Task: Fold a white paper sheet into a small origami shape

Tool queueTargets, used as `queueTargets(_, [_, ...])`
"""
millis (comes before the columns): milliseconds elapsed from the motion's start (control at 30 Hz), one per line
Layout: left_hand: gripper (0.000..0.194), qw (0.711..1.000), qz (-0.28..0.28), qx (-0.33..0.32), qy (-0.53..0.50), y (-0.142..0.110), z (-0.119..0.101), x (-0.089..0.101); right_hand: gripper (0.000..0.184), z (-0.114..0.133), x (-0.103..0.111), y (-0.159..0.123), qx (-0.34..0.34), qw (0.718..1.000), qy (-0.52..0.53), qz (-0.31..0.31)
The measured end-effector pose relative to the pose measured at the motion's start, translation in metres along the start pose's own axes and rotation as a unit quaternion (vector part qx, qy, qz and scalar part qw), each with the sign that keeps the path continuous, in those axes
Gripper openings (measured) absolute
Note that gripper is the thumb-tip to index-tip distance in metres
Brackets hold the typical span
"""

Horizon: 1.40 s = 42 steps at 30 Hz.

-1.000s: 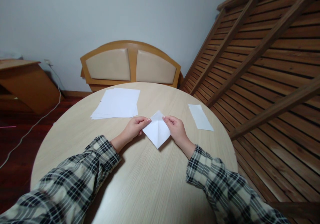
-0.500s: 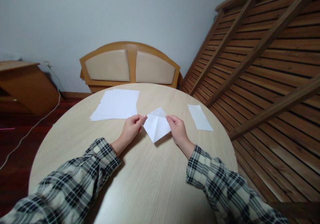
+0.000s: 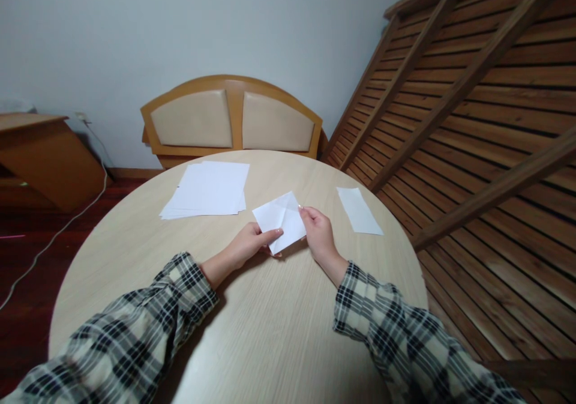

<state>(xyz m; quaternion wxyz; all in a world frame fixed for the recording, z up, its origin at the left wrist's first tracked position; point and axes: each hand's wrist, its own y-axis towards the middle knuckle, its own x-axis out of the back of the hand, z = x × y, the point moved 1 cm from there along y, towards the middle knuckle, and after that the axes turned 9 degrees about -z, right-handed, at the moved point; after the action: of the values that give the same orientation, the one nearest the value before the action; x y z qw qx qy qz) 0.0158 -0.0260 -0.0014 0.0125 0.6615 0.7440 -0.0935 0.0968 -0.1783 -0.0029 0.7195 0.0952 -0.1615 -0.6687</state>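
Between my hands is a small folded sheet of white paper (image 3: 279, 215), roughly square, with creases meeting near its middle. It is held just above the round table, one corner pointing toward me. My left hand (image 3: 252, 245) grips its lower left part, thumb lying on top near the centre crease and fingers underneath, mostly hidden. At the right corner, my right hand (image 3: 318, 230) pinches the paper between thumb and fingers.
A stack of white sheets (image 3: 211, 188) lies at the back left of the round wooden table (image 3: 270, 332). A white paper strip (image 3: 360, 211) rests to the right. Behind stands a padded headboard (image 3: 193, 119); a slatted wooden frame (image 3: 472, 134) leans at the right.
My left hand has shifted from the paper's left corner to its lower left part, thumb now on top. The paper has turned slightly; my right hand keeps its pinch.
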Motion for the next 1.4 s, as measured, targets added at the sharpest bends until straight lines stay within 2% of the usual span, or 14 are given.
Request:
queueTargets(300, [0.025, 1.0, -0.006, -0.006, 0.003, 0.0, 0.0, 0.001, 0.035, -0.003, 0.0, 0.0, -0.006, 1.0, -0.01, -0.008])
queueTargets(400, [0.025, 1.0, 0.019, -0.002, -0.002, -0.001, -0.001, 0.0, 0.034, -0.002, 0.0, 0.002, 0.003, 1.0, -0.001, -0.013])
queueTargets(500, [0.024, 0.998, 0.053, 0.028, 0.018, -0.001, 0.001, 0.001, 0.035, -0.001, 0.001, 0.003, 0.004, 1.0, 0.001, -0.02])
queueTargets(700, [0.023, 0.997, 0.059, 0.032, 0.035, 0.001, 0.004, 0.003, 0.037, 0.002, 0.002, 0.002, 0.007, 1.0, -0.006, -0.023])
queueTargets(900, [0.025, 0.999, 0.04, 0.012, 0.025, 0.002, 0.004, 0.003, 0.042, 0.006, 0.003, 0.001, -0.031, 0.999, 0.017, -0.011])
queueTargets(1033, [0.023, 0.999, 0.025, 0.026, 0.002, 0.002, 0.005, 0.004, 0.04, 0.009, 0.003, 0.002, -0.031, 0.999, 0.002, 0.011])
queueTargets(1267, [0.023, 0.999, 0.019, 0.038, -0.009, 0.002, 0.005, 0.003, 0.04, 0.006, 0.004, 0.002, -0.055, 0.998, 0.01, 0.013])
queueTargets(1400, [0.022, 0.999, -0.012, 0.041, -0.024, 0.002, 0.002, 0.002, 0.044, 0.003, 0.004, 0.004, -0.045, 0.998, 0.028, 0.032])
